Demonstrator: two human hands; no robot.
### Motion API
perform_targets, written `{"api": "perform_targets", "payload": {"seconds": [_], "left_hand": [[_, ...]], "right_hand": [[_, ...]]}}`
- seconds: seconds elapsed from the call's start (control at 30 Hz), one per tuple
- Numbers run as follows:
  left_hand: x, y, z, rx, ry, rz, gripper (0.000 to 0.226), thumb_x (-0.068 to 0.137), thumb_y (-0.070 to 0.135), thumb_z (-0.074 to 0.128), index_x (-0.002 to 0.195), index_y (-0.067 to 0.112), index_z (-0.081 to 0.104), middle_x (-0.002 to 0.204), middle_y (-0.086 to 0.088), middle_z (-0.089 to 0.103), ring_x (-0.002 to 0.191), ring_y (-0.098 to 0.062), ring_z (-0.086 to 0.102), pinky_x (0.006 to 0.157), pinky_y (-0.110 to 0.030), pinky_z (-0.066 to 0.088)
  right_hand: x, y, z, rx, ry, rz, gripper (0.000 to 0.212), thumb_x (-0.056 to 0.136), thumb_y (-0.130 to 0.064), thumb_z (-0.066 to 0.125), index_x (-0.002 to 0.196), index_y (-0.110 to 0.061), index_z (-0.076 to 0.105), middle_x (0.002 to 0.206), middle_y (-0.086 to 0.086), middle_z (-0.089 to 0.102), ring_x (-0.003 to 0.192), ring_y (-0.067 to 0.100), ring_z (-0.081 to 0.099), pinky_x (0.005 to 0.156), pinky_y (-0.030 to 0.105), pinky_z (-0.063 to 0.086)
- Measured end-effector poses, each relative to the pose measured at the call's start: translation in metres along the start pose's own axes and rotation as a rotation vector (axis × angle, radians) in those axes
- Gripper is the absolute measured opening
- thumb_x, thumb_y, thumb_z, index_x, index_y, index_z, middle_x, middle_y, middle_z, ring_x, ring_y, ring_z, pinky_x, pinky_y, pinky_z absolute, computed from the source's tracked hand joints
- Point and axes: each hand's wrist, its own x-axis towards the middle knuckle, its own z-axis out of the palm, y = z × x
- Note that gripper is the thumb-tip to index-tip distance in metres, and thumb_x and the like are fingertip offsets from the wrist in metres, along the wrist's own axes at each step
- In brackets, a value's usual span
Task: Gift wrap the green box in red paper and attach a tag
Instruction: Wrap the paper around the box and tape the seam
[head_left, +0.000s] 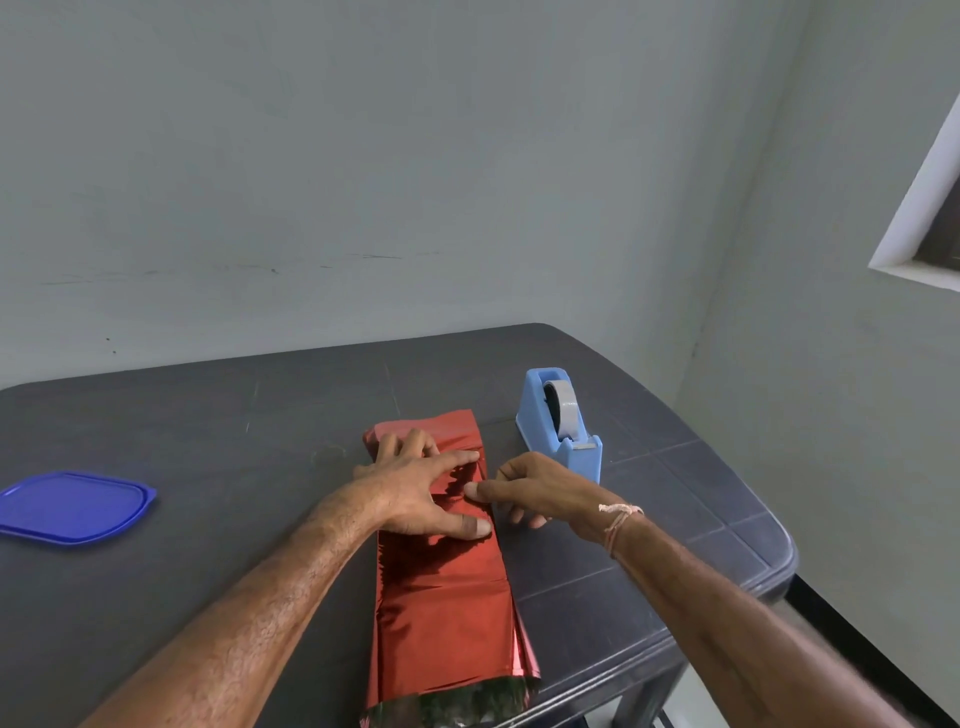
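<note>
box hidden inside red paper (441, 597), near end cropped

Blue lid (72, 506), tape dispenser (563, 423), dk table (208, 441)

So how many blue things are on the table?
2. A blue lid lies flat on the left of the table. A light blue tape dispenser stands on the right, beside the red paper. More could be hidden outside the view.

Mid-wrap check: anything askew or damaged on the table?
The red paper is crinkled along the seam beside the left hand, and its near end gapes open, unfolded, at the table edge. The blue lid at left seems unrelated. No tears visible.
</note>
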Motion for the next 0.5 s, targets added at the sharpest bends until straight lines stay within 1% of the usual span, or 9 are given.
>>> {"api": "perform_targets", "payload": {"seconds": [0.1,0.17,0.37,0.5], "left_hand": [[0.0,-0.001,0.0,-0.011,-0.005,0.002,0.101,0.064,0.091,0.061,0.151,0.062,0.018,0.134,0.012,0.026,0.135,-0.019,0.019,0.108,-0.053,0.04],[0.0,-0.001,0.0,-0.016,-0.006,0.004,0.101,0.065,0.09,0.062,0.151,0.062,0.018,0.135,0.012,0.026,0.135,-0.019,0.018,0.109,-0.054,0.04],[0.0,-0.001,0.0,-0.009,-0.008,0.013,0.101,0.066,0.09,0.061,0.152,0.061,0.017,0.136,0.013,0.025,0.136,-0.017,0.016,0.109,-0.053,0.04],[0.0,-0.001,0.001,-0.019,-0.004,0.023,0.101,0.066,0.09,0.061,0.152,0.061,0.017,0.135,0.014,0.025,0.136,-0.017,0.015,0.11,-0.053,0.04]], "right_hand": [[-0.004,0.008,0.001,0.145,-0.06,-0.001,0.044,0.084,-0.065,0.071,0.082,-0.022,0.063,0.085,-0.003,0.071,0.082,0.013,0.066,0.072,0.029,0.052],[-0.006,0.01,0.001,0.18,-0.076,-0.001,0.043,0.089,-0.062,0.068,0.091,-0.02,0.064,0.088,-0.003,0.072,0.084,0.011,0.067,0.074,0.029,0.052],[-0.006,0.013,-0.001,0.195,-0.106,-0.018,0.036,0.095,-0.056,0.063,0.094,-0.02,0.066,0.091,-0.006,0.074,0.087,0.01,0.067,0.078,0.029,0.051],[-0.005,0.017,0.0,0.182,-0.101,-0.045,0.031,0.098,-0.05,0.062,0.094,-0.02,0.064,0.092,-0.005,0.071,0.087,0.009,0.066,0.077,0.028,0.051]]}}
